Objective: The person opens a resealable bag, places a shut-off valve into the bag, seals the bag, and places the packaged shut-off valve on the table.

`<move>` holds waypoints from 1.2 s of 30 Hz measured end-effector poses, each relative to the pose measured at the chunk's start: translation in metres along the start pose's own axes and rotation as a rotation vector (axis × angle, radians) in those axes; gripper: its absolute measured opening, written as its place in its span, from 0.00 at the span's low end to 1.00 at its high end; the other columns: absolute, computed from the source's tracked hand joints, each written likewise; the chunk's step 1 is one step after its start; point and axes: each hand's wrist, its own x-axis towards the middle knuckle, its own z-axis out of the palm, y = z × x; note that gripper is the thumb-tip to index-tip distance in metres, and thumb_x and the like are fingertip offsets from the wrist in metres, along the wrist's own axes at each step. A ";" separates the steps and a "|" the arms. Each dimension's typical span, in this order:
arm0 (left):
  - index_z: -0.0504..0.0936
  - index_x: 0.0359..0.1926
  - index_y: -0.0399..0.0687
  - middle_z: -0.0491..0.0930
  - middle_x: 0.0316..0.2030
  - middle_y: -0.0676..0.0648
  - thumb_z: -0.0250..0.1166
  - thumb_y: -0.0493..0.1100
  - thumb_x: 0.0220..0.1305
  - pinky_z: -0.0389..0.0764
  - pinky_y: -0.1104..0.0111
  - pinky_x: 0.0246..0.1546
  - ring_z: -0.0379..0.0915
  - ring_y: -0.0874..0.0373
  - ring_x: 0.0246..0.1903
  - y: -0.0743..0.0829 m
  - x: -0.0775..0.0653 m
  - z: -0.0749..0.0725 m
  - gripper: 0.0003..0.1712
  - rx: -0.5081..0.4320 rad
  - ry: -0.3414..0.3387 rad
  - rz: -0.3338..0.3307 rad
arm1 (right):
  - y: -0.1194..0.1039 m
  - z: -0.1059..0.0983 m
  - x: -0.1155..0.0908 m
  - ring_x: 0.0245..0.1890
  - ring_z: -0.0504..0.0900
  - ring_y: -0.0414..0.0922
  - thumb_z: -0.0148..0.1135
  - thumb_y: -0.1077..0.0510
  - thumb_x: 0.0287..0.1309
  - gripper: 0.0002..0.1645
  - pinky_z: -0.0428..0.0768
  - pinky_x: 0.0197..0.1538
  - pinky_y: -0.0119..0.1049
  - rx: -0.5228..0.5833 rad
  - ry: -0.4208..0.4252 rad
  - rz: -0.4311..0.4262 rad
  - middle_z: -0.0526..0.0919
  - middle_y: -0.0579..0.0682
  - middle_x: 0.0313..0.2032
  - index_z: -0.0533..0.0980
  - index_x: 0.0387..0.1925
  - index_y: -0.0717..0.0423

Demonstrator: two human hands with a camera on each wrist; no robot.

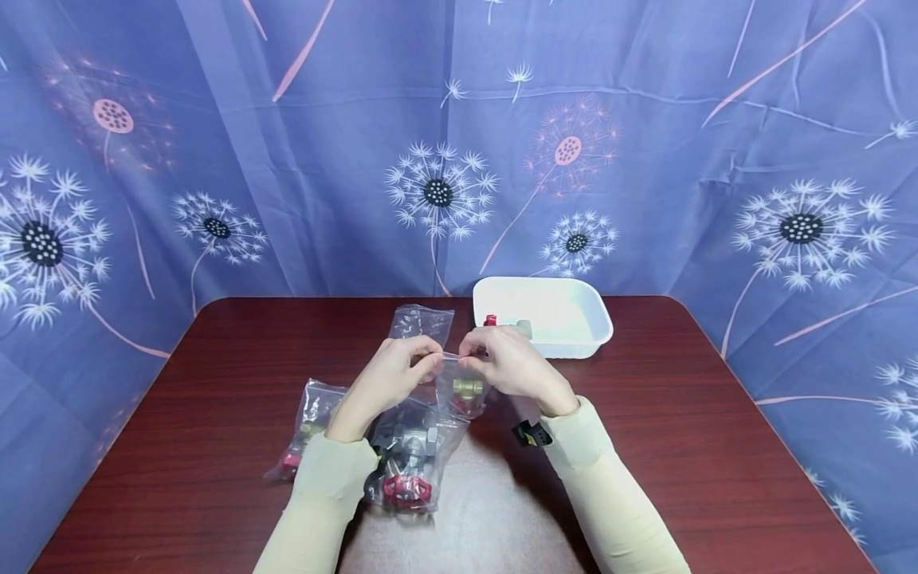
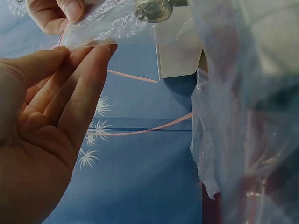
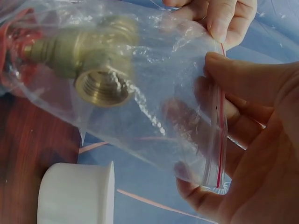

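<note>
A clear zip-lock bag hangs upright between both hands above the table. Inside it is a brass valve with a threaded opening and a red handwheel. My left hand pinches the bag's top edge near its left corner, between thumb and fingers. On the other side my right hand grips the same edge, thumb in front and fingers behind. A red zip line runs along that edge. Below my left wrist, another clear bag holds a grey metal valve with a red handwheel.
A white plastic tray stands at the back right, with a red-handled piece and a greyish piece inside. One more bagged valve lies left of my left forearm. Another clear bag lies at the back.
</note>
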 end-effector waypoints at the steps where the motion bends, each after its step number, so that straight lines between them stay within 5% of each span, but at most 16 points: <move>1: 0.83 0.35 0.50 0.83 0.26 0.51 0.61 0.39 0.69 0.80 0.68 0.30 0.81 0.63 0.27 0.000 0.000 0.000 0.05 0.002 -0.001 -0.001 | 0.000 0.000 0.000 0.28 0.76 0.36 0.69 0.61 0.57 0.04 0.75 0.37 0.36 0.001 0.002 -0.005 0.80 0.39 0.27 0.81 0.29 0.49; 28: 0.84 0.36 0.48 0.83 0.27 0.52 0.62 0.39 0.69 0.81 0.68 0.31 0.82 0.60 0.28 0.000 0.001 -0.001 0.05 -0.030 -0.015 0.004 | 0.007 -0.002 -0.002 0.27 0.77 0.35 0.72 0.58 0.55 0.04 0.76 0.36 0.34 0.019 -0.019 0.014 0.82 0.39 0.27 0.82 0.29 0.50; 36: 0.83 0.35 0.49 0.84 0.28 0.51 0.61 0.39 0.70 0.81 0.67 0.32 0.84 0.52 0.30 0.001 0.000 -0.002 0.06 -0.044 -0.023 -0.019 | 0.009 -0.002 -0.003 0.25 0.75 0.35 0.71 0.58 0.55 0.05 0.75 0.36 0.35 0.026 -0.020 0.007 0.82 0.37 0.26 0.82 0.27 0.48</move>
